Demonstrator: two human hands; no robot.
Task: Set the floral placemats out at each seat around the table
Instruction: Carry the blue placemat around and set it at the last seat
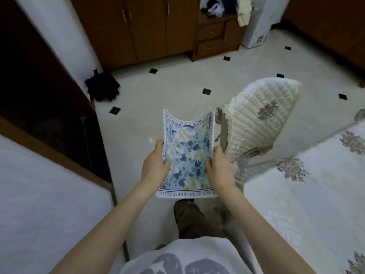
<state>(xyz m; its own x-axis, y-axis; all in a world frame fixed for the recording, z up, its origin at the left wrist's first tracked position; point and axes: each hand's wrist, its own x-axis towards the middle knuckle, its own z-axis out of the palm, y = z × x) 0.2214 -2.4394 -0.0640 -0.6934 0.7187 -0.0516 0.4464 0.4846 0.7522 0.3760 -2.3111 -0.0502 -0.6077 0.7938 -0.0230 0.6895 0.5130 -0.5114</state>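
I have the floral placemat (187, 155) gripped by both long edges, left hand (156, 165) and right hand (219, 169) fingers closed on it; the surface (308, 204) shows no mat laid.

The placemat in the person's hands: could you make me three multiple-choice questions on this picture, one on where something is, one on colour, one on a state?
1. Where is the table with the pale flowered cloth?
A. To the person's right
B. To the person's left
C. Behind the wooden cupboards

2. What are the main colours of the placemat's flowers?
A. Red and orange
B. Blue and white
C. Black and gold

3. How is the placemat held?
A. Lying flat on the table
B. Gripped by both hands in the air
C. Rolled up under one arm

Answers: 1 A, the table fills the right edge, beside the chair. 2 B, the placemat shows blue and white blooms. 3 B, the left hand and right hand grip its long sides above the floor.
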